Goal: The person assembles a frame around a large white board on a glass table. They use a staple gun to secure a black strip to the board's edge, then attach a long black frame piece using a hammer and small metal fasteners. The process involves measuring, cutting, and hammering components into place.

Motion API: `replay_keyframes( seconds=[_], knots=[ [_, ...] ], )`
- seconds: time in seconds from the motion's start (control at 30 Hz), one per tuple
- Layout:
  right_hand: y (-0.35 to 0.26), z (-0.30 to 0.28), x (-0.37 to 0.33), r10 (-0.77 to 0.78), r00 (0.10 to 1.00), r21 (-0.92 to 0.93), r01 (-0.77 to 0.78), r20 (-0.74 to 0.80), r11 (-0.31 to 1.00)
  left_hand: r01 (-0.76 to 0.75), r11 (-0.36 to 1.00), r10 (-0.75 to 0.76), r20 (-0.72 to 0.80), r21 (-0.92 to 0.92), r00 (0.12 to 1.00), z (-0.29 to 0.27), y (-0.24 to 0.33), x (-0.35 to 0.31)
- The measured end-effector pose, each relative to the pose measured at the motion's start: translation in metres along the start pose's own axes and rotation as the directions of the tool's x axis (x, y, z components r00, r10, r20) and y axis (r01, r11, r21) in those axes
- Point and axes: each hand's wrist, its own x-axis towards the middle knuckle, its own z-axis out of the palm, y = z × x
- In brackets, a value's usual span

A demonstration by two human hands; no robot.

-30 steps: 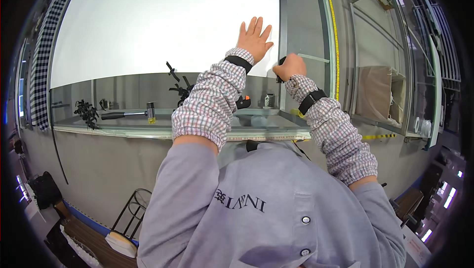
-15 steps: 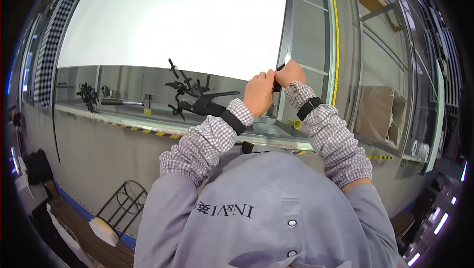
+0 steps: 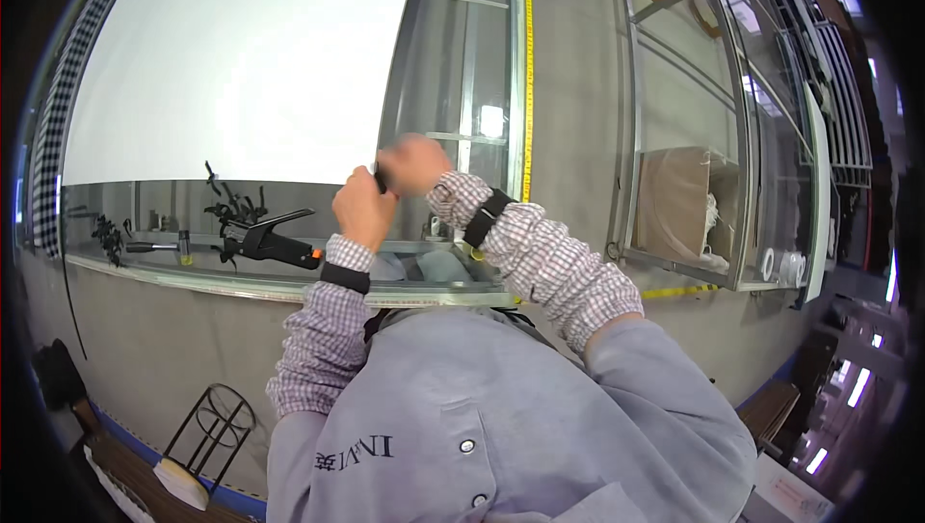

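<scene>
White sheet (image 3: 241, 70) — at its corner, my right hand (image 3: 416, 164), fingers curled round black object (image 3: 381, 178); left hand (image 3: 364, 211) alongside — grip I cannot tell.

hands (image 3: 364, 210) now adj., prev. apart

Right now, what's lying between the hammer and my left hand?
In the head view, a bunch of small black pieces and a black clamp-like tool with an orange tip lie between the hammer and your left hand.
</scene>
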Motion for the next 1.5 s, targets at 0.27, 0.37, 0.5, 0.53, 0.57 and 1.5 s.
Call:
replay_keyframes(
  seconds=[0.27, 0.37, 0.5, 0.53, 0.57, 1.5],
  knots=[
    [-0.005, 0.002, 0.004, -0.032, 0.983, 0.638, -0.094, 0.183, 0.764, 0.321, 0.307, -0.364, 0.202, -0.896, 0.909, -0.021, -0.004, -0.025],
    [-0.004, -0.002, -0.001, -0.029, 0.98, 0.69, -0.118, 0.198, 0.714, 0.316, -0.264, -0.306, 0.39, -0.911, 0.868, -0.023, -0.007, -0.047],
    [-0.009, 0.001, -0.002, -0.034, 0.974, 0.716, -0.139, 0.222, 0.684, 0.318, -0.406, -0.307, 0.456, -0.856, 0.835, -0.021, -0.004, -0.047],
    [-0.009, 0.002, -0.002, -0.044, 0.974, 0.717, -0.131, 0.22, 0.684, 0.318, -0.419, -0.311, 0.463, -0.851, 0.83, -0.018, -0.002, -0.046],
    [-0.009, 0.003, -0.002, -0.053, 0.975, 0.72, -0.122, 0.216, 0.683, 0.31, -0.418, -0.331, 0.461, -0.854, 0.823, -0.016, -0.001, -0.047],
    [-0.044, -0.016, -0.028, -0.068, 0.982, 0.823, -0.112, 0.179, 0.556, 0.169, -0.2, -0.124, 0.196, -0.965, 0.973, -0.005, 0.003, -0.039]
  ],
)
